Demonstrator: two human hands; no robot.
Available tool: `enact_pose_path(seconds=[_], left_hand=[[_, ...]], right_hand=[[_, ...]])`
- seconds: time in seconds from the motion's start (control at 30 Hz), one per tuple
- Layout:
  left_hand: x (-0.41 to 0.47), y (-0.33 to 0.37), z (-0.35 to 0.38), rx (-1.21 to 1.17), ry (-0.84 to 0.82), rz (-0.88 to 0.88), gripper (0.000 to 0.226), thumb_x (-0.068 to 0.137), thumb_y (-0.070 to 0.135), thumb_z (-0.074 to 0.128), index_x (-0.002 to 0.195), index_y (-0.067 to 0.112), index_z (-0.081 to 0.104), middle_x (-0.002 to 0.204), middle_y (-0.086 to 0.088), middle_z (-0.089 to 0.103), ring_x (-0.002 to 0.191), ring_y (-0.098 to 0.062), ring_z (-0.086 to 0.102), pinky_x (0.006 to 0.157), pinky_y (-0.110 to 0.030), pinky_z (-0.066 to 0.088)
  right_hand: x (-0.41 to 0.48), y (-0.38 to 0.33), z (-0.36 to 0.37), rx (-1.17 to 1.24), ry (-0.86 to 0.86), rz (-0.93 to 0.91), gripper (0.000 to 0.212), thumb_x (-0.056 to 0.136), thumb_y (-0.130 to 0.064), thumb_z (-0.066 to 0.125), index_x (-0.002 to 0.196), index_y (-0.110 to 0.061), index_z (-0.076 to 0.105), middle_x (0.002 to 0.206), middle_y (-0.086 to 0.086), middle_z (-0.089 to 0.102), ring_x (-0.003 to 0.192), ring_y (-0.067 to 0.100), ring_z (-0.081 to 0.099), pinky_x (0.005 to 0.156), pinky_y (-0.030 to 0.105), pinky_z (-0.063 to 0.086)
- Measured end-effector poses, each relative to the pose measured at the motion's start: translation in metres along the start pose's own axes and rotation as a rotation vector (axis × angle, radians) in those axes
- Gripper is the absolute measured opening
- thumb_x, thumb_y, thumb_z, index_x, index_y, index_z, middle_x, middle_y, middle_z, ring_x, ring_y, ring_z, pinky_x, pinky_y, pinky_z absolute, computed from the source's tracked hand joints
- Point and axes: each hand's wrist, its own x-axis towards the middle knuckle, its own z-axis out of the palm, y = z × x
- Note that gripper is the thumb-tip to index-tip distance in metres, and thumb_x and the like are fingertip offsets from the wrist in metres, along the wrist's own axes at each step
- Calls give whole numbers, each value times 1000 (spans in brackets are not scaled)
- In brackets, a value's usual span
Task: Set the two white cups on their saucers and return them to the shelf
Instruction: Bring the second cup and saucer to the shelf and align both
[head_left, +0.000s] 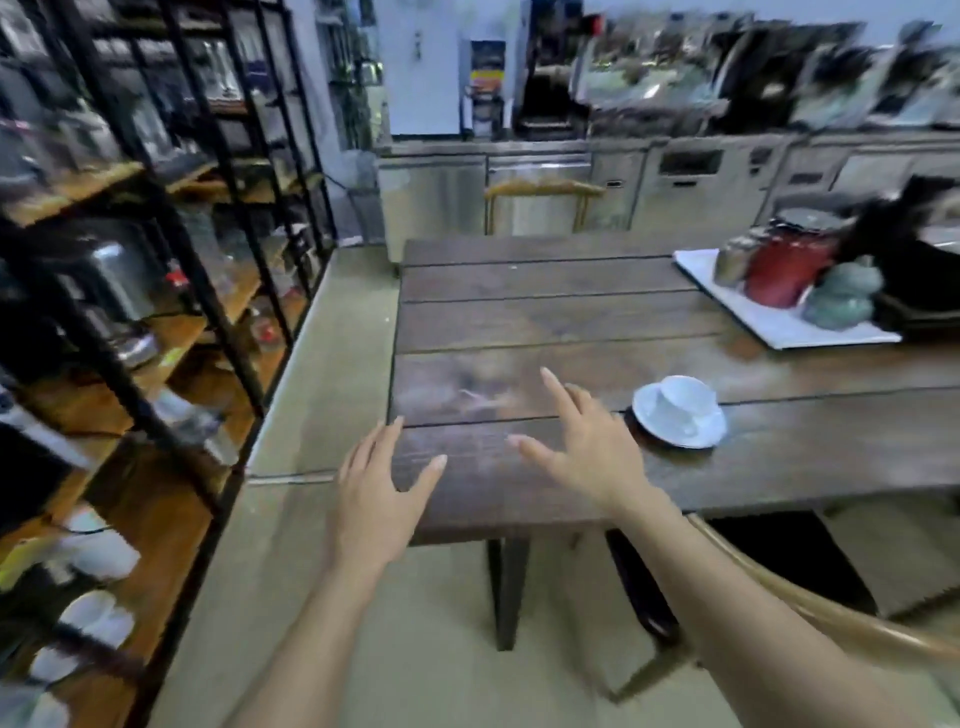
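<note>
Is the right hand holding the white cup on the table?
No, the right hand is open and empty, while the white cup rests on its saucer beside it.

two bare forearms reach in from the near edge, no sleeves on either. the left hand and right hand wear no gloves or rings; the fingers are slender, with longish nails.

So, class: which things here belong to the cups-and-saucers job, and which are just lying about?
Job:
white cup on its saucer
shelf
left hand and right hand, both open and empty

Lying about:
white tray
red canister
green figure
chair
table
</note>
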Motion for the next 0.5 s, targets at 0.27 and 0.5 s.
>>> enact_pose_path(seconds=[0.27,0.5], left_hand=[[61,90,128,-48,-260,152,72,83,62,47,146,32,29,154,6,32,142,-18,26,114,-40,26],[120,143,223,-33,-437,245,69,84,58,49,145,30,31,153,4,34,141,-17,28,113,-37,24]], right_hand=[[13,149,-30,-27,77,378,83,79,-66,48,147,-29,20,144,3,42,124,27,47,94,41,39],[38,228,-24,88,66,665,83,81,-65,49,148,-26,19,145,6,43,131,26,41,102,42,31]])
